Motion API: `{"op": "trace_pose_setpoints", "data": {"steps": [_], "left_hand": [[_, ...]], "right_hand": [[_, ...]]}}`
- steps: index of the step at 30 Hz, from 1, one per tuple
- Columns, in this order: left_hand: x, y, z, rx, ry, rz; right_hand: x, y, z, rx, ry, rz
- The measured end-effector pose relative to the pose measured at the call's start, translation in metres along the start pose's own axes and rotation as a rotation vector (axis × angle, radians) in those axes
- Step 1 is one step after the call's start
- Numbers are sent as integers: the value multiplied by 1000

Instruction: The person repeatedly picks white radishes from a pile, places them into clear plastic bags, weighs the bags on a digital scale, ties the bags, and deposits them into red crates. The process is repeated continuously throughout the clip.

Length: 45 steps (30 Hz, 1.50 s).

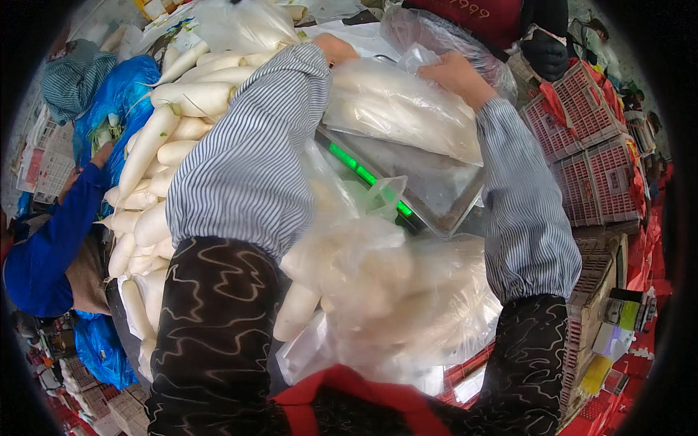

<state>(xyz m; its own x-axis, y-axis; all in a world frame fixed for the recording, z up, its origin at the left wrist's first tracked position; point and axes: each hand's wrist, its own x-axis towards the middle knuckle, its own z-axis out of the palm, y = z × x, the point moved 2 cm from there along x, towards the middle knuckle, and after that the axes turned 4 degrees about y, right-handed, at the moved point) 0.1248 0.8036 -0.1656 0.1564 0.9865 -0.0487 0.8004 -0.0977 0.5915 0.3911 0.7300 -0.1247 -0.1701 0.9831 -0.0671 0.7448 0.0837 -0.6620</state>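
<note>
A clear plastic bag of white radishes point(400, 105) lies on the metal pan of a scale point(443, 200), which has a lit green display point(363, 174). My right hand point(458, 78) is closed on the bag's gathered plastic at its upper right. At the bag's upper left is my left hand point(336, 49); the striped sleeve hides most of it, and its fingers do not show. Close to my body, in front of the scale, lie more bagged radishes point(392, 291), partly blurred. Loose white radishes point(156, 152) are heaped to the left of my left arm.
Across the table, a person in a dark red apron has a black-gloved hand point(545, 57). At the left, another person's blue sleeve point(54, 240) reaches toward a blue plastic bag point(120, 109). Red crates point(585, 145) are stacked at the right. Another clear bag point(243, 25) sits atop the radish heap.
</note>
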Motion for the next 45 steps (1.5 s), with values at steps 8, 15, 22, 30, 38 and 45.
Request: {"op": "trace_pose_setpoints", "data": {"steps": [8, 15, 22, 30, 38, 45], "left_hand": [[-62, 16, -40, -579, 380, 96], [-244, 119, -171, -1347, 27, 377], [-492, 112, -218, -1425, -226, 292], [-690, -9, -66, -1557, 6, -591], [-795, -42, -26, -1440, -114, -619], [-799, -4, -77, -1641, -311, -308]], "right_hand": [[-59, -26, -67, 878, 495, -278], [-191, -131, -158, 1174, 545, -640], [-342, -206, -126, 1165, 293, -759], [-477, -131, 82, 811, 143, -103], [-602, -126, 95, 370, 70, -193], [-606, -161, 119, 1288, -229, -73]]}}
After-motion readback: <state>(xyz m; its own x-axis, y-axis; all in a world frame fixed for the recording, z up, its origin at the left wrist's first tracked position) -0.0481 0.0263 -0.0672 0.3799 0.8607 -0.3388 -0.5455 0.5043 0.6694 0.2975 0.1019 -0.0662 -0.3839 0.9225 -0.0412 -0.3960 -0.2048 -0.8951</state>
